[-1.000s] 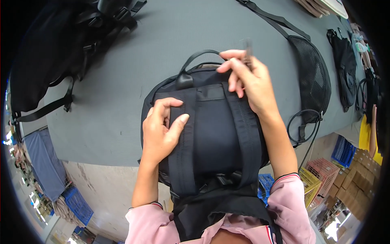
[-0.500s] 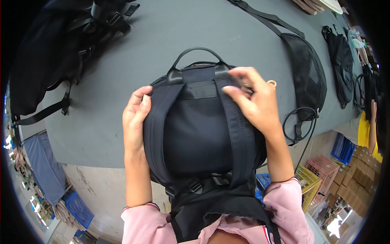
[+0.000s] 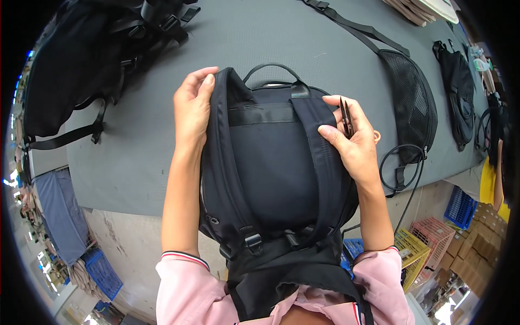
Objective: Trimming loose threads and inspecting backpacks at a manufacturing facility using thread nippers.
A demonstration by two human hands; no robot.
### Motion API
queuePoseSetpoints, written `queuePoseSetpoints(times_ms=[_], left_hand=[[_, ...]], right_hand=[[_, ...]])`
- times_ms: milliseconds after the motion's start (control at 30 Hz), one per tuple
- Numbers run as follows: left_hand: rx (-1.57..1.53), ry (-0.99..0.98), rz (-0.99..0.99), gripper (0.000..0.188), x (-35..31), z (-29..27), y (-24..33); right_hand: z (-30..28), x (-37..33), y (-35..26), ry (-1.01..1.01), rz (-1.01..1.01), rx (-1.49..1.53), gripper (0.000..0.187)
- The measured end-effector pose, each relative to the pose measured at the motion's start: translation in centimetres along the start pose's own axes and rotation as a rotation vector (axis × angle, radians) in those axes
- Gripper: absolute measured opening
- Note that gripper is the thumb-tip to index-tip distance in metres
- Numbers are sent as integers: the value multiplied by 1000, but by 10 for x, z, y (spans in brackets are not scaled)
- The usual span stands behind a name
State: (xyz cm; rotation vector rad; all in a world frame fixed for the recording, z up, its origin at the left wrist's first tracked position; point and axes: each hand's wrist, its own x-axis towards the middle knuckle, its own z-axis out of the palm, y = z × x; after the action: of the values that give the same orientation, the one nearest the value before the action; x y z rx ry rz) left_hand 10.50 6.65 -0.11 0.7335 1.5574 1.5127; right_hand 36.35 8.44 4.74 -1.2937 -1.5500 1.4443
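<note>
A dark navy backpack (image 3: 273, 173) lies at the table's near edge with its strap side up and its carry handle (image 3: 273, 65) at the far end. My left hand (image 3: 193, 108) is closed on the upper part of the left shoulder strap (image 3: 223, 130), which stands raised off the back panel. In my right hand (image 3: 355, 138) are small dark thread snips (image 3: 347, 118), blades pointing away from me, with an orange finger ring by the palm. That hand rests beside the right shoulder strap (image 3: 323, 157), its thumb near the strap's outer edge.
A large black bag (image 3: 70, 70) with buckled straps occupies the left of the grey table (image 3: 227, 40). Right of me lie a black mesh-panelled bag (image 3: 409, 103), a looped black cord (image 3: 382, 173) and another black bag (image 3: 457, 97). Plastic crates (image 3: 430, 238) stand below the right edge.
My left hand has moved away from me and lifted the left strap upright. My right hand has shifted slightly right and nearer, so the snips show clearly.
</note>
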Motion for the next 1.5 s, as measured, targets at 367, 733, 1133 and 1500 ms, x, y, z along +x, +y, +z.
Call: queuePoseSetpoints(times_ms=[367,733,1133,1500], left_hand=[[492,67,210,25,10,16,-16],[498,99,267,28,6,18,-16],[1109,-323,686,22,-51,20,40],[853,-553,696,29,-32,57,24]], right_hand=[[-6,56,25,116,-3,357,27],[-5,75,29,95,-34,221,17],[-12,-22,20,-188,-231,-424,10],[-17,-35,25,-352,-289,-182,13]])
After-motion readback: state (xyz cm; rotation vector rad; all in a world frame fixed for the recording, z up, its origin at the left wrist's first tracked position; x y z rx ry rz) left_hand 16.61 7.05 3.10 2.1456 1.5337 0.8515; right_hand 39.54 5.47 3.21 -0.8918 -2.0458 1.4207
